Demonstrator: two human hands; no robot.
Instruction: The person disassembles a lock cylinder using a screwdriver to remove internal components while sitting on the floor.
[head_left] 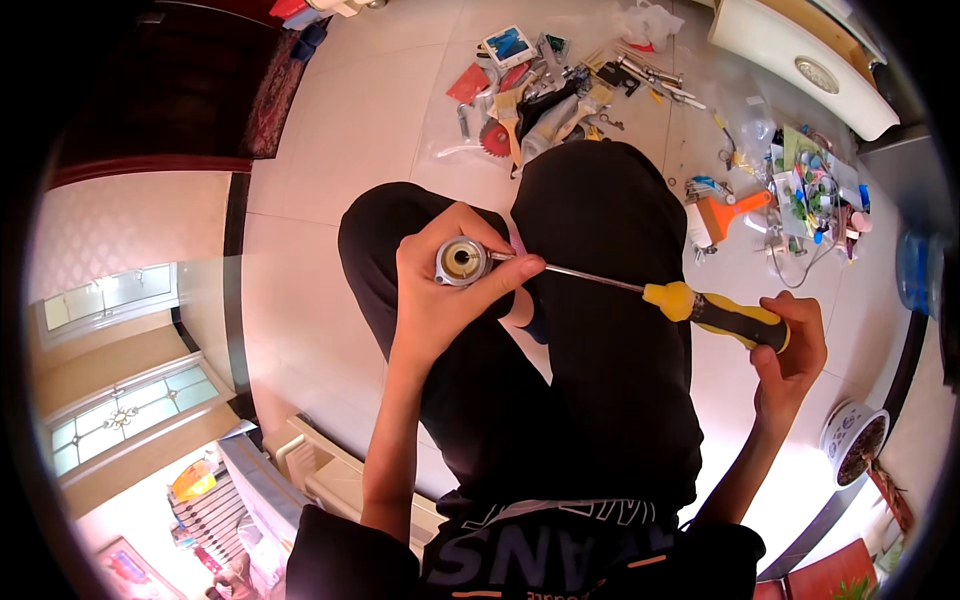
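My left hand (450,275) is closed around a small round metal part (463,261) above my left knee; its face shows a yellowish ring with a dark hole in the middle. In my right hand (787,345) is a screwdriver (720,312) with a yellow and black handle, gripped at the handle's end. The screwdriver's thin shaft runs leftward across my lap, and its tip reaches the thumb and index finger of my left hand, beside the metal part. Whether the tip sits in a screw is hidden by the fingers.
On the tiled floor ahead lies a pile of tools with brushes (508,115) and a red toothed disc (495,139). To the right are an orange-handled scraper (735,212) and a heap of small parts and wires (815,190). A potted plant (856,444) stands at the right.
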